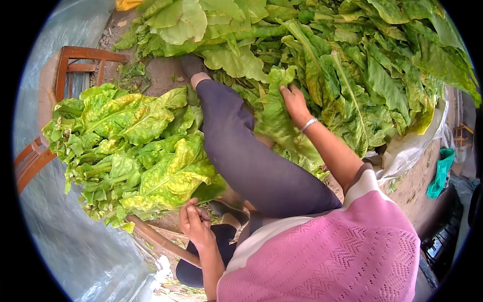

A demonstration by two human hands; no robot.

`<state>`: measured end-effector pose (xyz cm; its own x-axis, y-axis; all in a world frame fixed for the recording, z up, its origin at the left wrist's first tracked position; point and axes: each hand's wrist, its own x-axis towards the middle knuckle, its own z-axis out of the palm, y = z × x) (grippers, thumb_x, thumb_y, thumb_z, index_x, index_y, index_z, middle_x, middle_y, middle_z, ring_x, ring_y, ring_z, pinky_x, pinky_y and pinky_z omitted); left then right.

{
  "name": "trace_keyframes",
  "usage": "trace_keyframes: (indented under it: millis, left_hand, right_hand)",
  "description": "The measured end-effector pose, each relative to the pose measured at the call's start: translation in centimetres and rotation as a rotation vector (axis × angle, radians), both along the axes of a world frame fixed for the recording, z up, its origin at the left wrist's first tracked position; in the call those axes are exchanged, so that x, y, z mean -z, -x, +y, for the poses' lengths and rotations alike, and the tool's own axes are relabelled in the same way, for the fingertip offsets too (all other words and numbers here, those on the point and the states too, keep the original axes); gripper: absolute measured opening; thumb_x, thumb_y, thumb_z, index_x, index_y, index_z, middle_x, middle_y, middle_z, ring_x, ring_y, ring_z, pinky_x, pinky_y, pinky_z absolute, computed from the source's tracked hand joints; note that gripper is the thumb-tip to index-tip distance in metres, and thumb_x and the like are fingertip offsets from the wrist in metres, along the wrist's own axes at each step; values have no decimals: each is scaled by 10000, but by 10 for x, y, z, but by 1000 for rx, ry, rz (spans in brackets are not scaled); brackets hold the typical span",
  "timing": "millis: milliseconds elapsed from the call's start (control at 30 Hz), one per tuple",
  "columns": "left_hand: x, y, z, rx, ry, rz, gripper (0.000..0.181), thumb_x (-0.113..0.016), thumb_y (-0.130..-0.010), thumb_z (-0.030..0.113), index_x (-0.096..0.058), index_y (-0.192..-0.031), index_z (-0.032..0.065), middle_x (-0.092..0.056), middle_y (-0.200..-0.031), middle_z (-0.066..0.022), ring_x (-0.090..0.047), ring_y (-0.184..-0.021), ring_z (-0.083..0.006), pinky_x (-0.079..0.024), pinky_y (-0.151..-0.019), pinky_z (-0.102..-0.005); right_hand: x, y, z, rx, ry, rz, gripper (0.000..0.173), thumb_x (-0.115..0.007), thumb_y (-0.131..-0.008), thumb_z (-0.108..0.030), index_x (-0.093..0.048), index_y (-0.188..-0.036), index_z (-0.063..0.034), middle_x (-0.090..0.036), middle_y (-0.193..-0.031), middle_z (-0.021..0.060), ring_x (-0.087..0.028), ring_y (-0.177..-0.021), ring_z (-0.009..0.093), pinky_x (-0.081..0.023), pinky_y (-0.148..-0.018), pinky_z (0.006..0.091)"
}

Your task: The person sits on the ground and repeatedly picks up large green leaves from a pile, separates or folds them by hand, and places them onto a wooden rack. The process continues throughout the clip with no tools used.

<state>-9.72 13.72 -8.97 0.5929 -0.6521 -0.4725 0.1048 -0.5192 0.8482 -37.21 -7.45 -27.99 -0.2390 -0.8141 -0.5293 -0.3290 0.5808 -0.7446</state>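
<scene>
My right hand (295, 102), with a silver bangle at the wrist, grips a broad light-green leaf (281, 88), apparently tobacco, beside a large leaf heap (362, 75). My left hand (195, 222) is at the lower edge of a thick row of yellow-green leaves (139, 147). Its fingers are curled, thumb close to fingertips; a faint thin line runs near them, but whether they pinch it is unclear. The row's cut stalk ends point left. From beneath these leaves a wooden pole (162, 238) slants toward my left forearm.
My dark-trousered leg (241, 139) lies between the row and the heap. A brown wooden frame (85, 56) stands at the left, before plastic sheeting (86, 234). White plastic (407, 158) edges the heap; a teal bag (440, 173) lies on the dirt floor at right.
</scene>
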Motion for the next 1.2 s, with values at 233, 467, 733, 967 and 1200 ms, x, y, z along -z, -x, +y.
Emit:
trace_keyframes:
  millis: [233,467,733,967,1200]
  left_hand:
    - [7,-5,-10,14,-98,19,269,-462,-954,197,-543,-1005,-54,-423,-605,14,-365,-453,-27,-233,-376,-166]
    - [18,-13,-14,23,-111,9,258,-465,-952,188,-554,-997,-49,-429,-603,19,-372,-455,-28,-250,-388,-165]
    - [2,-8,-6,56,-15,-8,216,-468,-943,180,-579,-991,0,-441,-613,30,-371,-471,-24,-252,-413,-169]
    - [-23,-2,-1,92,137,-68,230,-456,-951,212,-589,-975,26,-428,-572,33,-351,-459,-30,-224,-400,-176]
    - [-18,6,1,132,198,-87,260,-446,-957,221,-583,-982,1,-410,-544,18,-315,-431,-36,-199,-388,-198]
  right_hand:
    - [103,-12,16,-468,-282,660,1208,-789,-570,-490,-122,-1423,46,-245,-1437,284,-584,-1058,328,-510,-824,376]
    - [161,-16,27,-565,-147,790,509,-729,-649,-245,-498,-1023,10,-602,-1062,209,-647,-822,333,-532,-695,402]
    - [-8,29,35,-409,1,541,410,-694,-683,-279,-557,-976,-27,-645,-906,196,-622,-846,368,-494,-729,432]
    - [-239,145,47,-128,163,420,543,-760,-638,-338,-577,-1021,2,-656,-921,191,-648,-835,289,-507,-757,391]
    - [-212,285,130,247,251,801,622,-802,-610,-329,-556,-1030,58,-612,-1057,231,-612,-934,357,-480,-840,409]
